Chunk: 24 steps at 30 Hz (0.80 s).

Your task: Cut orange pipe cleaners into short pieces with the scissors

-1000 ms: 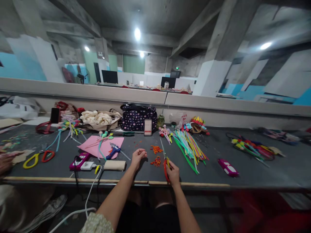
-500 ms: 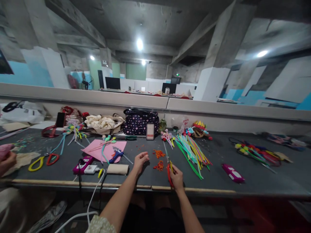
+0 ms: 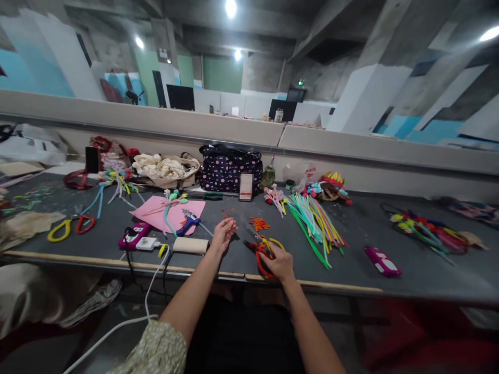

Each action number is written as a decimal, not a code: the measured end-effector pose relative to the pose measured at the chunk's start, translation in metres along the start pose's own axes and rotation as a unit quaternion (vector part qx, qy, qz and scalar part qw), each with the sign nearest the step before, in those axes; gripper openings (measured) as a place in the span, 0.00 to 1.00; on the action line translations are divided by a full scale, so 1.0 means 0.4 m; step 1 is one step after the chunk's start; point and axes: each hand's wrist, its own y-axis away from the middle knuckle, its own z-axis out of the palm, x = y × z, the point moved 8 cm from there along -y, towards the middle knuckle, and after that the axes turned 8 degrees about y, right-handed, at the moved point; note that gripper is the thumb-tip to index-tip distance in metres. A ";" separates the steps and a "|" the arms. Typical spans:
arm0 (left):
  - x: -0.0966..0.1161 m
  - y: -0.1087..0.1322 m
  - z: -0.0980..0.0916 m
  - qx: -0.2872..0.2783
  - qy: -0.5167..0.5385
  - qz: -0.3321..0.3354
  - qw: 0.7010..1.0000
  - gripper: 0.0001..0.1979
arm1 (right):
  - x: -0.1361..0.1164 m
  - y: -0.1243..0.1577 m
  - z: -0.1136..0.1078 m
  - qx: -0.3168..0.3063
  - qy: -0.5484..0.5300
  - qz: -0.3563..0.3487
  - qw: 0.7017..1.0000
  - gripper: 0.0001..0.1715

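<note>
My right hand grips a pair of scissors with one red and one yellow handle. Their blades stand apart and point forward and left. Across from them, my left hand is closed in a pinch above the table. Whatever lies between its fingertips is too small to make out. A pile of short orange pieces lies just beyond the scissors. More reddish-orange bits lie under the scissors, partly hidden by them. A few tiny reddish scraps are scattered past my left fingertips.
Right of the scissors lies a fan of coloured pipe cleaners. To the left are a glue gun on pink paper, a beige roll, a purple box with a cable, and other scissors. A dark patterned bag stands behind.
The scissors' blades have spread apart and turned leftward toward my left hand. My left fingers have drawn together into a pinch. The view has tilted down, and the other person's hand has left the left edge.
</note>
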 end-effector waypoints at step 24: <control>0.004 0.018 0.004 0.044 -0.010 -0.013 0.999 0.16 | -0.017 0.000 0.025 -0.058 0.058 -0.045 0.996 0.27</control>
